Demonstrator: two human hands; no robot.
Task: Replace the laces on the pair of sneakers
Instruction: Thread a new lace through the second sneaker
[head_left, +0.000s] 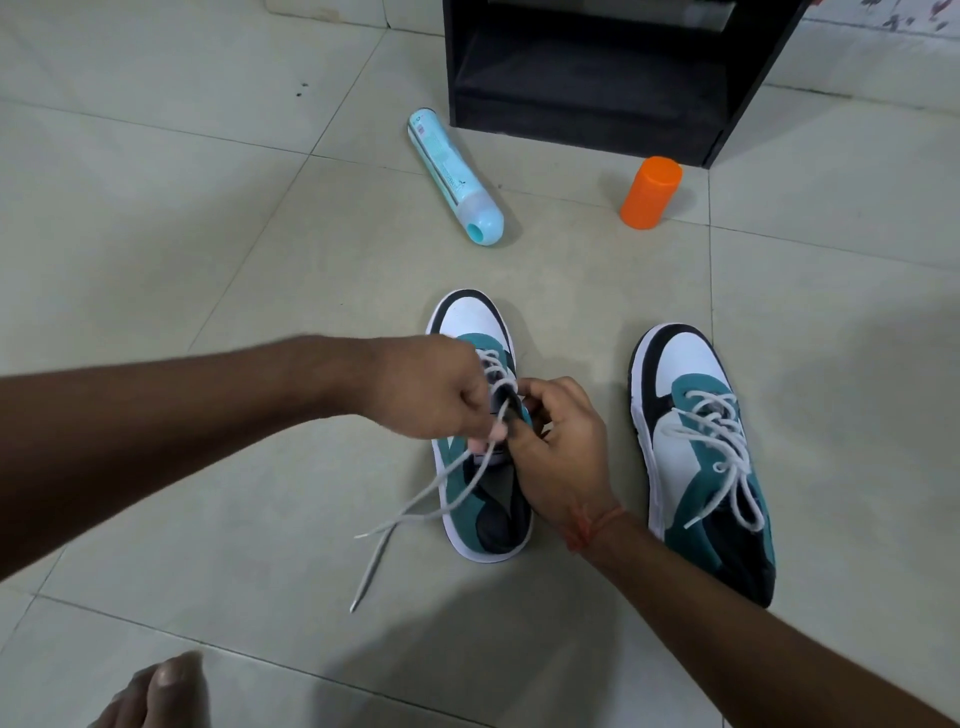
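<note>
White lace (415, 506) pinched by left hand (434, 387) fingers; right hand (558, 441) fingers grip sneaker (480, 415) tongue.

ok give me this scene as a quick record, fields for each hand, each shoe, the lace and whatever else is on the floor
left hand: pinches the lace over the left sneaker
right hand: fingers curled at the left sneaker's tongue, apparently holding it
left sneaker: upright on the floor, partly unlaced
lace: grey-white, both loose ends trail onto the floor at the left
right sneaker: upright, laced, untouched
spray can: pale blue, lying on its side
orange cap: stands near the black cabinet
floor: pale tiles
</note>
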